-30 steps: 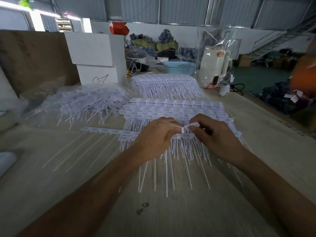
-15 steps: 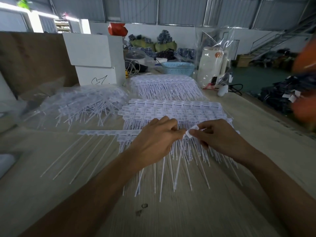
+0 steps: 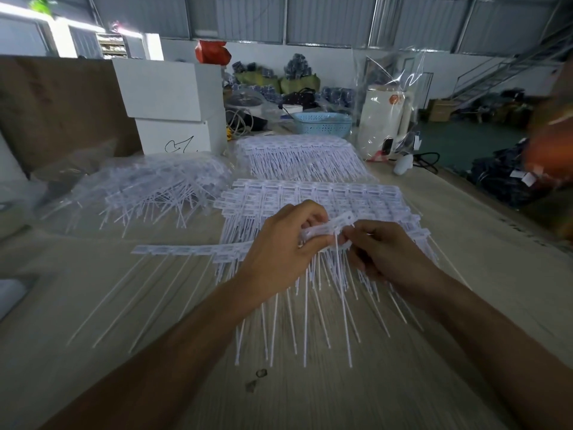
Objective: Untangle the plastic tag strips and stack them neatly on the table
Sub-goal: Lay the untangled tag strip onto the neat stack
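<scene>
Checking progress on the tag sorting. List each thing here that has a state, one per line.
Left hand: grips one end of a tag strip.
Right hand: pinches the strip's other end.
Tag strip: lifted off the near stack, tilted, tails hanging down.
Near stack: flat, rows lined up.
Far stack: flat, neat.
Loose pile: jumbled, still tangled.
Single strip: lying flat, apart at the left.
Blue basket: upright.
</scene>
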A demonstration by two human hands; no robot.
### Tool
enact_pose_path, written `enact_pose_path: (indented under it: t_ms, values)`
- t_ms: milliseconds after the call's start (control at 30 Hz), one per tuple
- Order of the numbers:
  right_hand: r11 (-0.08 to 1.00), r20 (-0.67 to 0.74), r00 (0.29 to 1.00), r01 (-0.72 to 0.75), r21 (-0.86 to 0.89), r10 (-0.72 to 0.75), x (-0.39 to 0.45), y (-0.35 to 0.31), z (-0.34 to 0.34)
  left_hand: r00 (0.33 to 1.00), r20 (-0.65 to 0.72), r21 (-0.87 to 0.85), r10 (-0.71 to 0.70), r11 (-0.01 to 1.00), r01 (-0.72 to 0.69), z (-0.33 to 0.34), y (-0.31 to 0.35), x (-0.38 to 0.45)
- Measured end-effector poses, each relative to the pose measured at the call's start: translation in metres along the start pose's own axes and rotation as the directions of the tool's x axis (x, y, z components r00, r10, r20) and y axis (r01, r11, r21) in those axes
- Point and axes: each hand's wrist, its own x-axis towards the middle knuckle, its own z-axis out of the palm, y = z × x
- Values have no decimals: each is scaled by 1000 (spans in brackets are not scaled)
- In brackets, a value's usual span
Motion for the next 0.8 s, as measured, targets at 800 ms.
enact_pose_path:
  t_ms: [800]
  values:
    - [896,147,985,-148,418,94,-4,-5,20,988,119,335,103,932,-138,-24,-3,3]
